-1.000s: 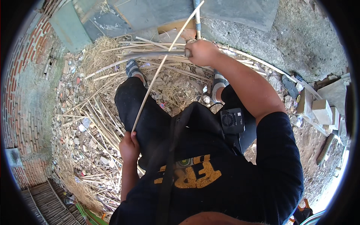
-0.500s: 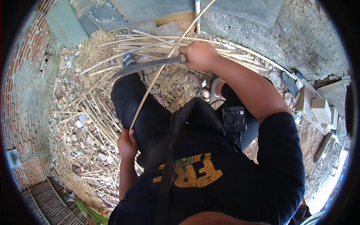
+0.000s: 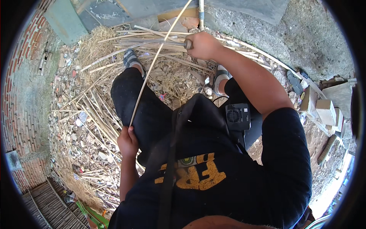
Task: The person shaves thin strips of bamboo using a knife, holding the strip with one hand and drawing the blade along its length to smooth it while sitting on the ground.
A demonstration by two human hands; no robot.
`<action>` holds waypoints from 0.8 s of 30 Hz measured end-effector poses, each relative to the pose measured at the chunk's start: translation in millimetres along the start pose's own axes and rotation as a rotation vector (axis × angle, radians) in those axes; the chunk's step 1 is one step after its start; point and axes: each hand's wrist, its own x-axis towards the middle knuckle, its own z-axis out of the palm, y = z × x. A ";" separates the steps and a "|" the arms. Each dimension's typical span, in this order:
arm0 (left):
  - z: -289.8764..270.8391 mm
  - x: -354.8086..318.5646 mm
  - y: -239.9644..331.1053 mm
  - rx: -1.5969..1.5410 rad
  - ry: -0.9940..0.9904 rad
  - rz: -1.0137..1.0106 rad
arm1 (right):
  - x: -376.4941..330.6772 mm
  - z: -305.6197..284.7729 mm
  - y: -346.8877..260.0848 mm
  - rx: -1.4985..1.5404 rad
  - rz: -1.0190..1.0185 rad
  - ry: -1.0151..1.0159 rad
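Note:
My left hand (image 3: 127, 142) is closed round the lower end of a long, thin bamboo strip (image 3: 146, 79), beside my left knee. The strip slants up and to the right, past the top edge of the view. My right hand (image 3: 204, 45) grips the handle of a machete (image 3: 188, 44), out in front of me. Its blade points left, looks thin and smeared by motion, and crosses the strip's upper part. Whether blade and strip touch, I cannot tell.
Several split bamboo strips (image 3: 101, 118) lie to the left, with more beyond my feet. Rubble and dry shavings (image 3: 93, 44) cover the ground. A brick wall (image 3: 23, 95) stands left, a grey wall (image 3: 305, 42) at far right. Pale blocks (image 3: 326, 110) sit at right.
My right hand has moved slightly farther away with the machete, and the blade has turned from broad to thin. The bamboo strip has tilted a little to the left; my left hand still holds it.

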 end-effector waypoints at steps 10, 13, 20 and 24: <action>0.0 -4.7 3.2 0.139 0.048 0.018 | -17.6 -16.7 -40.2 -0.207 -0.058 -0.188; 0.7 -2.0 10.7 0.158 0.032 0.016 | -0.7 -0.7 15.8 -0.037 0.053 -0.046; -1.7 -6.6 5.8 0.152 0.047 0.003 | -2.7 1.2 -8.7 -0.096 -0.060 -0.087; -2.8 -0.5 1.6 0.100 0.017 0.033 | -5.5 -7.5 -12.5 -0.060 -0.004 -0.130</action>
